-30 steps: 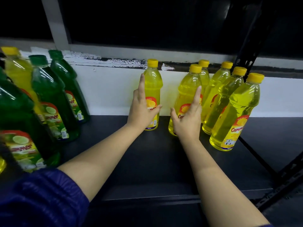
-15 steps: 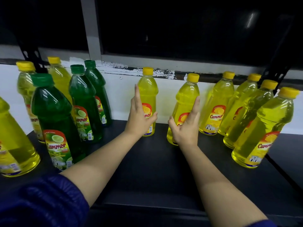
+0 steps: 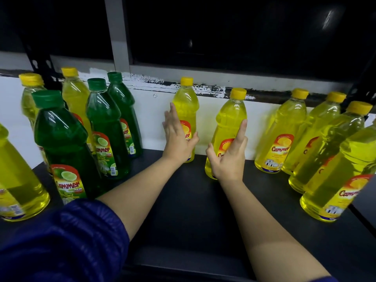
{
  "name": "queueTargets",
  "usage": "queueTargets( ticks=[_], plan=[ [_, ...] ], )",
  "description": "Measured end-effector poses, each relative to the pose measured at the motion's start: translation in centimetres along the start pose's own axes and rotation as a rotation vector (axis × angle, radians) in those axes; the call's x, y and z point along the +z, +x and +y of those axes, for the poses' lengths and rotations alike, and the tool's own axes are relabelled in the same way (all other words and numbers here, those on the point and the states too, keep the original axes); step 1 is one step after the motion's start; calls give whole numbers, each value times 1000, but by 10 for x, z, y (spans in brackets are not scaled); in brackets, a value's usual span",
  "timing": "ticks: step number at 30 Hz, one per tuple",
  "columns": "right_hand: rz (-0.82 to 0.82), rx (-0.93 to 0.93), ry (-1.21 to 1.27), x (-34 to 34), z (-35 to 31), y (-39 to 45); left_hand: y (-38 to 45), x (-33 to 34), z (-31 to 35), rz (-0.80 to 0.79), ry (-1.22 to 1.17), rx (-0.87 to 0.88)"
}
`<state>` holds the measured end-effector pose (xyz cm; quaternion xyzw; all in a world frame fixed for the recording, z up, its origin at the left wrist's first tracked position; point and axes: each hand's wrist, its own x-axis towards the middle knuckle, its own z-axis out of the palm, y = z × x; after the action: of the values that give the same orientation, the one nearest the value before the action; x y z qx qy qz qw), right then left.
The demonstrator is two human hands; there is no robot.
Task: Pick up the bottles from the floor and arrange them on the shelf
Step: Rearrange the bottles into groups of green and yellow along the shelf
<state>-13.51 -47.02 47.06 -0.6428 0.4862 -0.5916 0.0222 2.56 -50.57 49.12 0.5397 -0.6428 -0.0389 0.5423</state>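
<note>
While fingers stay straight, left hand and right hand touch yellow bottles.

Yellow bottles: clear glossy plastic, sharp highlights, opaque yellow plastic caps; labels glossy, printed. Green bottles: same clear glossy plastic, green caps. Shelf: dark, matt, smooth board. Wall behind: white paint, matt, chipped and rough along its upper edge. Sleeve: dark blue cloth, slight sheen.

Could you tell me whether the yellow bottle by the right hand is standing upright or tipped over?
Upright: the yellow bottle stands on its base on the shelf, cap up, with the right hand against it.
</note>
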Motion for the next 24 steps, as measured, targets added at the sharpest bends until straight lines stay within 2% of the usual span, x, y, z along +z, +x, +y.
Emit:
queueTargets(
  ticks=[6, 17, 24],
  plan=[
    [0, -1, 3, 4, 0, 0, -2, -6, -8, 10, -14, 19],
    [-46, 6, -4, -3, -8, -7, -24, -20, -15, -97, -9, -1],
    [-141, -35, 51, -6, -25, -21, -53, -65, -9, -156, -11, -155]
  ],
)
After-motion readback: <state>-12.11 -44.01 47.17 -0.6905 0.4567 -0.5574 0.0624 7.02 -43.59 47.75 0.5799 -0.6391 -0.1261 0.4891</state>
